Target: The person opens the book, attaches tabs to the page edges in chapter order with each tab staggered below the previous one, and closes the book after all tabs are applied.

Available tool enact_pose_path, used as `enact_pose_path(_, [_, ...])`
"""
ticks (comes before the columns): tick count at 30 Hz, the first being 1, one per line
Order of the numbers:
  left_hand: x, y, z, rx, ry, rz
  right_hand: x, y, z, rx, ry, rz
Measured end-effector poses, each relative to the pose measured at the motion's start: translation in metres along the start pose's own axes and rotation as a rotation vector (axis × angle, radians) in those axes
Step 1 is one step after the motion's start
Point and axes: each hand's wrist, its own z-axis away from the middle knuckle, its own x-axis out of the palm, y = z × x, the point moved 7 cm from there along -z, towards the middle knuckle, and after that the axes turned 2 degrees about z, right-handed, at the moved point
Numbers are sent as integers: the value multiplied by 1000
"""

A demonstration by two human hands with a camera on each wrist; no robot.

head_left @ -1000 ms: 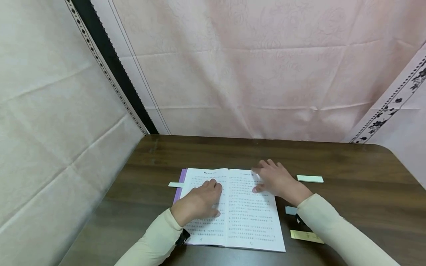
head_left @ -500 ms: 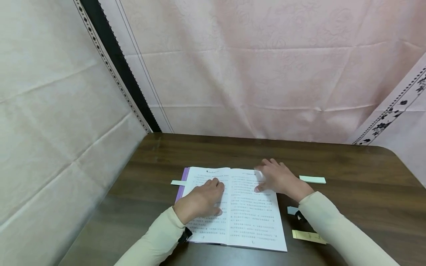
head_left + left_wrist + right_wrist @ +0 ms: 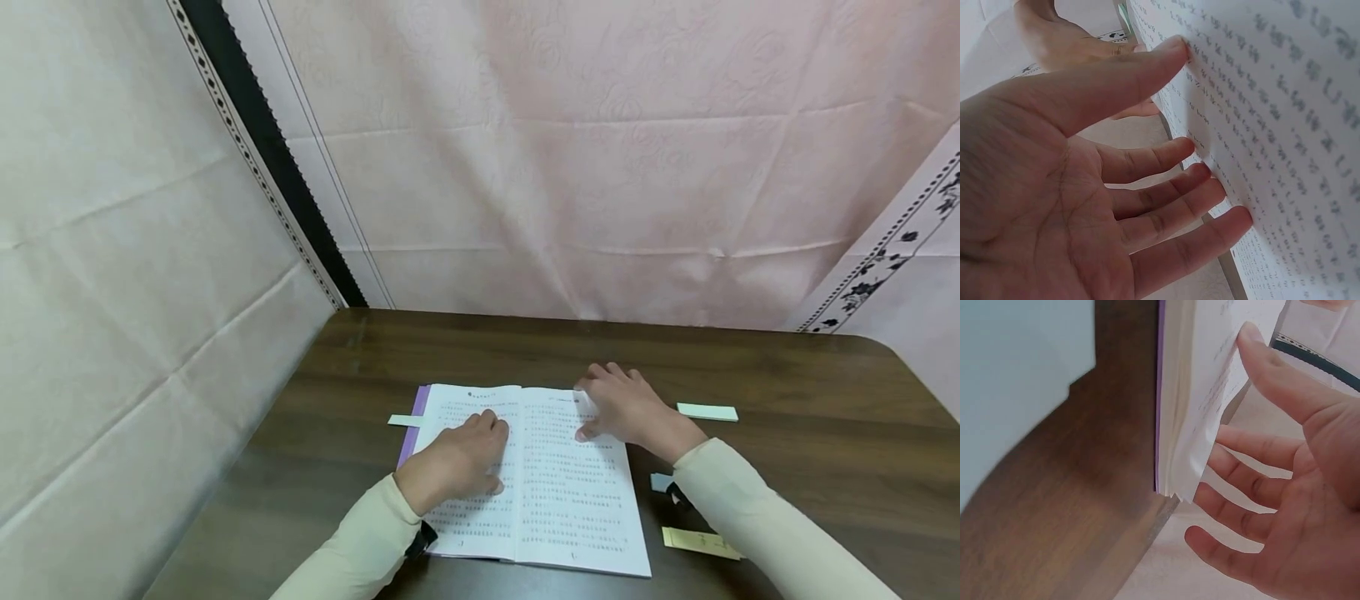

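barely anything has moved since half a second ago: the scene sits slightly lower in the head view, while both hands keep their places on the open book (image 3: 577,492). it lies flat on the table (image 3: 810,400) before the person, its spine and the long sides of its pages running away toward the hanging cloth (image 3: 600,167), headings at the far end. the left hand (image 3: 453,462) rests on the left page, its fingers straight and apart, tips touching the paper; the right hand (image 3: 630,412) spans the far right corner, fingers apart, thumb on the page and fingertips at its far edge. counted: one book, two printed pages showing, four slim paper strips. one pale strip (image 3: 405,420) juts from the left side across the purple cover (image 3: 409,446); three lie right of the book, a green strip (image 3: 707,412), a blue strip (image 3: 661,482) partly hidden by the wrist, and a yellow strip (image 3: 701,542). smooth brown wood grain marks the round-cornered table; the cloth is creased, pinkish, faintly patterned.
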Motion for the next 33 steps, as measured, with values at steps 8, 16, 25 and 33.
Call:
enact_pose_path(8, [2,-1,1,-2,-4,-6,5,0,-2,21,-59,-14])
enact_pose_path(16, [2,-2,-2,12,-11,-4,6,10,-2,32,-68,-124])
enact_pose_path(25, [2,-3,-4,-7,-20,4,8,8,-8,-3,-161,-79])
enact_pose_path(33, [-1,-2,-5,-1,-19,-15,6,5,-5,-21,-129,-25])
